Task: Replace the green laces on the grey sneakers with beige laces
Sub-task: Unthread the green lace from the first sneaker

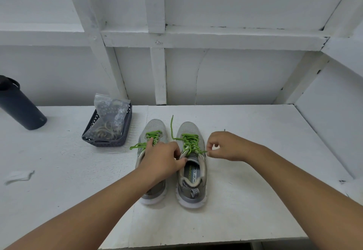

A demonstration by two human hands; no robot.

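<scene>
Indoors, white table [245, 131], white panelled wall [235, 14], right grip [225, 147] pinching green lace [191, 144], left grip [163, 157] holding sneaker [189, 171]

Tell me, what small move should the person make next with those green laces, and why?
Probably draw the right hand outward, sliding the pinched green lace from the right sneaker's top eyelet. The lace is still fully threaded, and the left hand steadies the shoe's collar.

Two grey mesh sneakers [172, 161] stand side by side on the white painted tabletop [245, 171], toes toward the wall. Left of them sits a dark perforated plastic basket [107, 130] holding a clear plastic bag [110, 110]; farther left stands a dark cylindrical bottle [19, 106].
</scene>
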